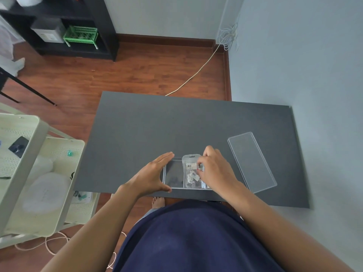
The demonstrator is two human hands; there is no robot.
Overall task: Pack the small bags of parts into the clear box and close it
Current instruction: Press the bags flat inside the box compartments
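The clear box (173,174) lies open near the front edge of the dark table (157,130). My left hand (155,176) cups its left end, fingers along the far side and thumb on the near wall. A small clear bag of parts (190,170) with a barcode label lies in the box's right half. My right hand (215,169) rests over the box's right end, fingertips pinching at the bags there; what lies under the hand is hidden. The clear lid (252,160) lies flat on the table to the right, apart from the box.
A cream cart (35,154) with perforated shelves stands left of the table. A grey wall runs close along the right side. Behind the table are wooden floor, a white cable (196,73) and a black shelf unit (68,26) with a green basket.
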